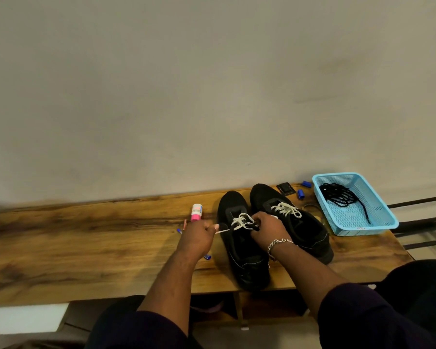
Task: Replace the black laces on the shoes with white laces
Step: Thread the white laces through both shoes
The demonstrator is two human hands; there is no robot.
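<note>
Two black shoes stand side by side on the wooden table [86,248], toes toward the wall. The right shoe [305,222] carries a white lace [287,209] through its eyelets. The left shoe [242,258] has a white lace [241,221] partly threaded near its top. My left hand [196,238] pinches one end of that lace and holds it taut to the left. Over the shoe's tongue, my right hand [267,229] grips the lace at the eyelets. The black laces [342,195] lie bunched in a blue basket [378,222].
A pink and white bottle [196,212] stands just left of the shoes. Small blue caps [301,193] and a black square object [285,189] lie behind the shoes. A metal chair frame [423,222] sits right of the table. The wall is close behind.
</note>
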